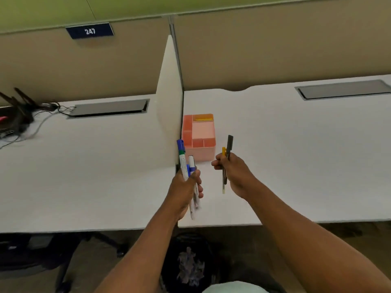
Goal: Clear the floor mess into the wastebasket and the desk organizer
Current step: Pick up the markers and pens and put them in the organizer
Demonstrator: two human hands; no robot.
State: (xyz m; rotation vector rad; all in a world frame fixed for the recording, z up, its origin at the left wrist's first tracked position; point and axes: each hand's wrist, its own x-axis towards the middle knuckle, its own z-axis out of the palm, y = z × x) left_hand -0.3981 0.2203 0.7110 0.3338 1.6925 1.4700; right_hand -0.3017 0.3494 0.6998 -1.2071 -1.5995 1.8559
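White desks (pixel 296 157) split by a cream divider (pixel 170 98), beige partition behind bearing a blue plate (pixel 90 31) reading "247".

Below the desk edge we see the black wastebasket (pixel 169 261) holding crumpled paper; the pink desk organizer (pixel 198 136) sits against the divider — a yellow item in its back compartment. Our left hand (pixel 186 191) is clenched around a bundle of markers (pixel 188 172), print unreadable; our right hand (pixel 234 172) grips two pens (pixel 228 149) — one dark, one yellow-capped.

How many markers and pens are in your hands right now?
At least 5: about three markers bunched in the left hand, two slim pens in the right hand. The fingers may hide more.
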